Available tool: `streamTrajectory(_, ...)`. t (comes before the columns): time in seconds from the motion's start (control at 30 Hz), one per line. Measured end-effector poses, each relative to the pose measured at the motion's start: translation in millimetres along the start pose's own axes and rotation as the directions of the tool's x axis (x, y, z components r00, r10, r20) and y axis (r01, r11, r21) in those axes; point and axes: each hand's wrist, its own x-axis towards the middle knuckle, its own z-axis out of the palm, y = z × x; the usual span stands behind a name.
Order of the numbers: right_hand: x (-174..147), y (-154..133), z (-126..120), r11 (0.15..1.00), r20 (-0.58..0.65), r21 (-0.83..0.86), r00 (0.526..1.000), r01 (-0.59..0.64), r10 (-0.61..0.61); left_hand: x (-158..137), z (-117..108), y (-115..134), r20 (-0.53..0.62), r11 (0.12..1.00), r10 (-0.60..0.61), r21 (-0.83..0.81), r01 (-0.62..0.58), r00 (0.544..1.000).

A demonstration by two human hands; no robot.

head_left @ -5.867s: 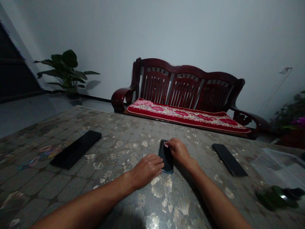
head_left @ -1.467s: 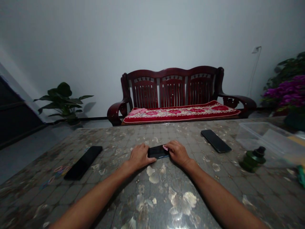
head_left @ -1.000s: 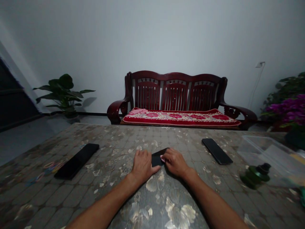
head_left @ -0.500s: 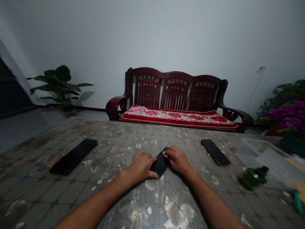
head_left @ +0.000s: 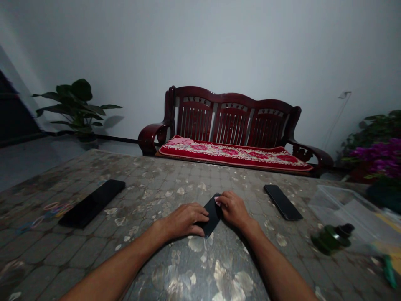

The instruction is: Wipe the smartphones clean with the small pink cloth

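A black smartphone [head_left: 212, 217] lies slantwise on the table between my hands. My left hand [head_left: 188, 219] grips its left side, fingers over the edge and thumb at the near corner. My right hand [head_left: 232, 207] is closed in a pinch at the phone's far right corner. A small pale pink piece [head_left: 217, 201] shows between its fingertips, pressed against the screen; whether it is cloth or paper I cannot tell. Part of the phone is hidden under my fingers.
Another dark phone [head_left: 282, 202] lies right; a long black object [head_left: 92, 204] lies left beside several coloured bands [head_left: 52, 210]. Further right stand a green bottle [head_left: 332, 239] and a clear plastic box [head_left: 341, 200]. A wooden bench [head_left: 232, 121] stands behind the patterned table [head_left: 150, 175].
My left hand has shifted slightly left and down along the phone's edge, its fingers now reaching further over the screen. My right hand stays at the far corner. The view has tilted slightly.
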Motion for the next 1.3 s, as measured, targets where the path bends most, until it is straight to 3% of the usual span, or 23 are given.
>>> streamTrajectory(0.1,1.9,-2.5,-2.4,1.0,0.023,0.01,1.0,0.013,-0.013,-0.2,5.5,-0.8,-0.048,1.0,0.019,0.017,-0.018,0.999)
streamTrajectory(0.37,16.6,-0.2,-3.1,0.979,0.027,-0.094,0.983,-0.18,0.183,-0.4,17.9,0.5,-0.114,0.994,0.042,0.105,-0.03,0.993)
streamTrajectory(0.47,18.8,-6.0,0.5,0.986,0.051,-0.088,0.988,-0.142,0.147,-0.9,20.7,0.8,-0.138,0.991,0.036,0.133,-0.017,0.99)
streamTrajectory(0.67,16.7,-16.5,4.5,0.998,0.095,-0.004,0.994,0.058,-0.057,-0.6,23.9,0.6,-0.158,0.989,0.031,0.145,-0.008,0.987)
streamTrajectory(0.9,11.4,1.7,0.5,0.994,0.013,-0.078,0.997,-0.079,0.08,1.4,29.1,4.1,-0.202,0.985,-0.04,0.157,0.072,0.979)
streamTrajectory(1.13,0.6,-9.4,3.0,0.994,-0.017,0.092,0.998,0.06,-0.059,3.4,29.8,12.7,-0.195,0.968,-0.113,0.199,0.152,0.974)
streamTrajectory(1.3,5.6,0.7,9.3,0.998,-0.073,0.052,0.996,-0.038,0.042,5.5,31.7,15.2,-0.204,0.955,-0.161,0.214,0.204,0.966)
